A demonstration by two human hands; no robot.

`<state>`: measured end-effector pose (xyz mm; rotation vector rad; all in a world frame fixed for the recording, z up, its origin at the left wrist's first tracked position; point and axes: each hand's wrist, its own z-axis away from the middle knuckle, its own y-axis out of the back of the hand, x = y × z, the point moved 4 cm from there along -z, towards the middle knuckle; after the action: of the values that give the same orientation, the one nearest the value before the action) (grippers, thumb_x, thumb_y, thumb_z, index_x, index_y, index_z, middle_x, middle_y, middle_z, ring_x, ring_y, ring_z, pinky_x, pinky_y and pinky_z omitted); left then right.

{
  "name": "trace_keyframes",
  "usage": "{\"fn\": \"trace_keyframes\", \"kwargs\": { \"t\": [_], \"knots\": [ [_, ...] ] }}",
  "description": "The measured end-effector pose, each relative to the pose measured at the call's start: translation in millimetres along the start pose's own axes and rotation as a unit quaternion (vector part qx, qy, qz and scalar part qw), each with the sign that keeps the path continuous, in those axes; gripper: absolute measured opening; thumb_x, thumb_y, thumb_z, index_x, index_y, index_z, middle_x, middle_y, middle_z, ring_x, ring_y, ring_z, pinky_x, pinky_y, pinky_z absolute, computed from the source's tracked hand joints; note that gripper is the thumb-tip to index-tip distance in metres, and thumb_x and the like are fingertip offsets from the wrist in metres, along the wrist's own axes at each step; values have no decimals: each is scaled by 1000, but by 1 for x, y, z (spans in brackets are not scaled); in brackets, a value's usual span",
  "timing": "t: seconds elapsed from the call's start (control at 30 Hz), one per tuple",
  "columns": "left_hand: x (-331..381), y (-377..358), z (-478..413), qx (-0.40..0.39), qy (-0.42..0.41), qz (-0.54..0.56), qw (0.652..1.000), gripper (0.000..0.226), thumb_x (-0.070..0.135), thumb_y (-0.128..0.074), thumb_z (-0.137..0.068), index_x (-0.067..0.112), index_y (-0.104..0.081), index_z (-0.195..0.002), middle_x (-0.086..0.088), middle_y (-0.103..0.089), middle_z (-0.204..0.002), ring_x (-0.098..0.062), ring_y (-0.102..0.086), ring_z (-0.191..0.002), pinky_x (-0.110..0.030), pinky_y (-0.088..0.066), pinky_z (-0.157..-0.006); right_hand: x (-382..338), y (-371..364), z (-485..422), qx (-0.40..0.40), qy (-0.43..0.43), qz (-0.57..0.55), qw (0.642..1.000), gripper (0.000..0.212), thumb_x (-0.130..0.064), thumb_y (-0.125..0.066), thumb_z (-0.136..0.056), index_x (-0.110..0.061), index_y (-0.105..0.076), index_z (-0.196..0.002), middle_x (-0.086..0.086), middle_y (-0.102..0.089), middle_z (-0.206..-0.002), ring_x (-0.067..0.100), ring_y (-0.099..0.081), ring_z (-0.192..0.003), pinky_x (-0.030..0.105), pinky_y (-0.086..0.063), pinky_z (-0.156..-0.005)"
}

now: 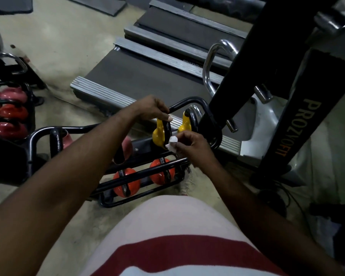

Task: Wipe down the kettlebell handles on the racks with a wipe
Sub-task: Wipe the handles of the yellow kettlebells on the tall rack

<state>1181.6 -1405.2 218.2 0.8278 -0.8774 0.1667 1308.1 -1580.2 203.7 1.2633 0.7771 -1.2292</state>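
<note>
Kettlebell handle (168,130), a black loop rising from the nearer yellow kettlebell (158,135), stood on the upper tier of the rack (78,127). Its top lay under the left hand (152,109) and its lower run was just beside the fingertips of the right hand (190,143). The left fingers were curled over the top of the loop with the thumb laid along it, apparently steadying the bell. A rack rail passed close behind those fingers, so how much of the grip fell on the handle alone was hard to tell. The right hand pinched a crumpled white wipe (172,142) between thumb and fingertips, at or just off the handle's near side. The bell looked heavy and rigid and unlikely to shift under a rub. The painted bar would probably turn slick once damp, so holding it at the top of the loop seemed sound. The wipe was light and limp and likely to bunch, so it was best wrapped round the bar. A second yellow kettlebell (184,124) sat just beyond the right fingers, and orange kettlebells (161,173) lay below that wrist.
</note>
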Motion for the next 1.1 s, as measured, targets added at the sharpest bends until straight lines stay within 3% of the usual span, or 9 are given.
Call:
{"fn": "trace_keyframes", "kwargs": {
  "t": [0.1, 0.2, 0.3, 0.47, 0.53, 0.63, 0.8, 0.93, 1.1],
  "knots": [
    [7, -1, -2, -6, 3, -59, 998, 40, 38, -80, -80, 16, -72, -113, 1, -72, -107, -13, -65, -97, -26, -49, -84, 8, 22, 3, 109, 13, 44, 993, 12, -18, -75, -84, -22, -70, -95, -6, -73, -89, 8, -69, -85, 32, -57, -73],
    [14, 1, -3, -12, 4, -98, 995, 36, 41, -75, -84, 18, -72, -111, 1, -71, -105, -12, -64, -90, -24, -43, -72, 19, 48, 10, 197, -7, 96, 976, 15, -20, -71, -87, -25, -69, -101, -14, -70, -93, -4, -63, -85, 20, -49, -72],
    [32, 1, -3, 22, -29, -106, 994, 39, 46, -72, -85, 22, -70, -116, -2, -72, -107, -16, -68, -92, -24, -48, -77, 24, 67, 12, 252, 25, 179, 951, 21, -19, -68, -86, -27, -72, -105, -14, -69, -102, 0, -60, -93, 12, -42, -79],
    [69, -28, -19, 5, -102, -95, 990, 50, 51, -68, -87, 27, -63, -131, 2, -62, -133, -11, -58, -117, -21, -41, -92, 14, 69, -1, 211, 123, 295, 924, 25, -9, -65, -86, -20, -75, -106, 0, -65, -104, 9, -58, -97, 23, -47, -84],
    [74, -46, -25, -26, -103, -123, 987, 51, 53, -68, -86, 28, -63, -130, 5, -65, -125, -12, -60, -114, -22, -43, -90, 13, 56, -4, 153, 147, 311, 926, 25, -7, -62, -85, -12, -73, -106, 6, -61, -103, 13, -56, -93, 16, -45, -83],
    [70, -62, -31, -38, -90, -157, 983, 51, 59, -68, -82, 29, -67, -123, 4, -68, -117, -16, -63, -107, -28, -48, -89, 9, 48, 0, 156, 139, 289, 934, 23, -22, -66, -93, 0, -64, -88, 11, -59, -84, 17, -60, -74, 28, -52, -67],
    [66, -59, -35, -27, -68, -115, 991, 64, 62, -75, -73, 28, -65, -127, 2, -64, -130, -18, -61, -115, -34, -48, -100, 29, 32, 3, 83, 149, 324, 931, 23, -40, -61, -91, -17, -63, -89, 12, -59, -91, 22, -56, -80, 32, -45, -65],
    [65, -56, -36, -19, -67, -104, 992, 56, 59, -75, -75, 28, -69, -121, 1, -68, -123, -16, -63, -109, -27, -46, -91, 10, 38, -1, 160, 163, 318, 920, 11, -24, -65, -91, -17, -62, -83, -3, -60, -78, 8, -60, -70, 26, -52, -60],
    [65, -58, -38, -22, -76, -98, 992, 53, 59, -77, -74, 27, -71, -116, -1, -68, -122, -18, -64, -108, -31, -48, -94, 42, 34, 7, 122, 229, 438, 860, 17, -27, -63, -92, -14, -73, -97, 7, -57, -92, 17, -52, -83, 30, -43, -62]
  ]
}}
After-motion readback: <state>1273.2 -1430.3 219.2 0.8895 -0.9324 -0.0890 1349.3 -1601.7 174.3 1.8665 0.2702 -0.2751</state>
